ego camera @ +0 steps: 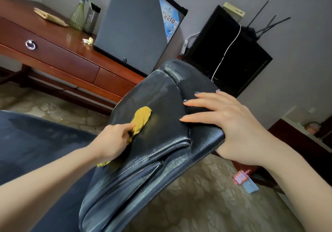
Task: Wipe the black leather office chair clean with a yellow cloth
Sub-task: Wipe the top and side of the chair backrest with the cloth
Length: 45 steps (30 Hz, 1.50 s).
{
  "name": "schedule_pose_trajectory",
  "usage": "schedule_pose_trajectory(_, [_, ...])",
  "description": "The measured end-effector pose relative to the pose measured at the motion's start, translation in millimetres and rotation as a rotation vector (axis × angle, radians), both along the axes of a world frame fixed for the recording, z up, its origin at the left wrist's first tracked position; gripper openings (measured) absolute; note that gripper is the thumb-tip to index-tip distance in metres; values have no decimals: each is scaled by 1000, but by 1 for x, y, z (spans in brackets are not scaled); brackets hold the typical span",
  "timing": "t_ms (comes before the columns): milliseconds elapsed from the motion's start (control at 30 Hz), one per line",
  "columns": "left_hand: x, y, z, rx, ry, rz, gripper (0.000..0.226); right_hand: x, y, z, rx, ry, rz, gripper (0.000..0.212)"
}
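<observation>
The black leather office chair (161, 91) fills the middle of the view, its padded back tilted toward me and shiny with damp streaks. My left hand (111, 140) grips a crumpled yellow cloth (142, 118) and presses it against the left part of the leather; a corner of the cloth sticks out below the wrist. My right hand (231, 124) lies on the chair's right edge, fingers spread straight over the top surface and the thumb hooked under the rim.
A reddish wooden desk (59, 52) with drawers stands at the left, carrying a spray bottle (78, 14), a metal can and a folded cloth. A grey mini fridge (133, 27), a black cabinet (228, 52) with a router, and patterned carpet surround the chair.
</observation>
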<state>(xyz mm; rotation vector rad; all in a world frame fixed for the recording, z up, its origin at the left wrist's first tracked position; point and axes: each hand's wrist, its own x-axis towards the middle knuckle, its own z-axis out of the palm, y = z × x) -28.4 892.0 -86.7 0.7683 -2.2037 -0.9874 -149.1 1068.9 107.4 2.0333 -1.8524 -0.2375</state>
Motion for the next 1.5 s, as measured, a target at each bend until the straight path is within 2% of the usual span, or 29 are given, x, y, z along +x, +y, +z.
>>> schedule_pose_trajectory(167, [26,12,-15,34,-57,-48,33,1,1,-1,-25,31,9,80])
schedule_pose_trajectory(333, [51,20,-12,81,-118,-170,41,2,1,-2,-35,48,7,78])
schedule_pose_trajectory(400, [58,24,-2,88,-89,-219,44,3,1,-2,-35,47,5,77])
schedule_pose_trajectory(533, [60,37,25,68,46,-273,65,3,2,-2,-37,42,9,77])
schedule_pose_trajectory(700, [36,42,50,10,177,-310,46,2,2,-1,-29,31,13,77])
schedule_pose_trajectory(833, [17,33,60,7,184,-304,53,0,1,0,-14,9,18,77])
schedule_pose_trajectory(1067, [-17,8,70,0,125,-235,52,1,0,1,5,-6,20,80])
schedule_pose_trajectory(1233, [-39,-12,63,-47,73,-147,36,-1,0,0,8,4,31,80])
schedule_pose_trajectory(1500, [-49,-34,44,47,-53,-84,33,-2,0,0,6,17,55,76])
